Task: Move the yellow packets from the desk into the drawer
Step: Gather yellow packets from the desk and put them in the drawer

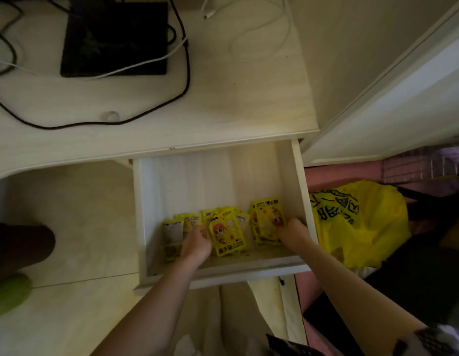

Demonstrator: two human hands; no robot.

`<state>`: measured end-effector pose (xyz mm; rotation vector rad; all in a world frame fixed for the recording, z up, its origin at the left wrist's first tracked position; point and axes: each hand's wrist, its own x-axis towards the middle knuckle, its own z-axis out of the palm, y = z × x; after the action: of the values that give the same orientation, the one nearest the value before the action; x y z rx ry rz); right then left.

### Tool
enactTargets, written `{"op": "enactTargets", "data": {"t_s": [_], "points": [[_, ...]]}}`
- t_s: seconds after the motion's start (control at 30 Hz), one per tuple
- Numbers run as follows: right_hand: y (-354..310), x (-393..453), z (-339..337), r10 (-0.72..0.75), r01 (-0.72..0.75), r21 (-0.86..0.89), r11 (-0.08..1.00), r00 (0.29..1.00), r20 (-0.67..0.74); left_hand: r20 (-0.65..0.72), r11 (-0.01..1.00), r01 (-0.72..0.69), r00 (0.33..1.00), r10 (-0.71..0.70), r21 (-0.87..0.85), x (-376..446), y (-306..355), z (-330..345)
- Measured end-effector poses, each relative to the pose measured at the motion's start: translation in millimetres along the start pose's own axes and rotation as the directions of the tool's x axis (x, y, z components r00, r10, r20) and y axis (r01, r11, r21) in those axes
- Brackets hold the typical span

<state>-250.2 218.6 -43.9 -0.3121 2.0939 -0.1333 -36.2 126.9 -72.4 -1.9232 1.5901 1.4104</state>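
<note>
The pale wooden drawer (pixel 295 176) is pulled out under the desk's front edge. Several yellow packets with a cartoon figure lie along its near end: a loose spread (pixel 228 235) in the middle and left, and a small stack (pixel 268 222) at the right. My left hand (pixel 196 246) is inside the drawer with its fingers curled on the loose packets. My right hand (pixel 292 231) grips the right stack from the side. No yellow packets show on the desk (pixel 223 98).
A black flat device (pixel 115 39) with black and white cables (pixel 182 80) lies on the desk at the back. A yellow plastic bag (pixel 359 224) sits on the floor right of the drawer. A white door panel (pixel 390 106) stands at the right.
</note>
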Motion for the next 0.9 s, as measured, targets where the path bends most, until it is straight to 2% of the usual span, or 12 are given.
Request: {"op": "enactTargets", "data": {"t_s": [0.07, 0.2, 0.33, 0.47, 0.63, 0.9], "points": [[-2, -10, -2, -0.02, 0.021, -0.063, 0.998, 1.0, 0.011, -0.008, 1.0, -0.001, 1.0, 0.001, -0.005, -11, -3, -9], [-4, -24, -1, -0.07, 0.073, -0.067, 0.995, 0.997, 0.035, -0.051, 0.998, -0.02, 0.999, 0.017, -0.063, -34, -11, -27], [-21, -50, 0, -0.209, 0.218, -0.184, 0.958, 0.976, 0.066, -0.124, 0.992, -0.062, 0.991, 0.048, -0.11, -59, -21, -44], [-46, -72, 9, -0.303, 0.322, -0.202, 0.925, 0.945, 0.12, -0.241, 0.979, -0.13, 0.966, 0.09, -0.158, -88, -34, -61], [-81, -105, 33, -0.444, 0.476, -0.253, 0.842, 0.879, 0.175, -0.406, 0.958, -0.193, 0.909, 0.094, -0.211, -120, -59, -81], [-135, -163, 93, -0.626, 0.688, -0.37, 0.625, 0.724, 0.289, -0.524, 0.928, -0.162, 0.851, -0.042, -0.336, -145, -116, -113]]}}
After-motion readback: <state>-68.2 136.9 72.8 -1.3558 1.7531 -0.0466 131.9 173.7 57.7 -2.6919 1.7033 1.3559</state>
